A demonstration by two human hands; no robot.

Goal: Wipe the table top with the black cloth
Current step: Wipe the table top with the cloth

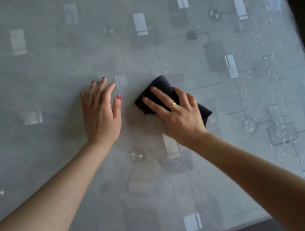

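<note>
Black cloth (160,89) is lying mid-worktop (39,73); we are pressing it under our right hand's (179,114) straight fingers (153,100) for wiping, left hand (99,112) spreading flat as a brace.

Your right hand (177,115) lies flat on the black cloth (160,87) at the centre of the frame, fingers straight, pressing it onto the table (38,64). A gold ring (173,105) shows on one finger. Your left hand (100,112) rests palm down, fingers spread, just left of the cloth, apart from it. The table's grey patterned cover glints toward the right edge.
</note>
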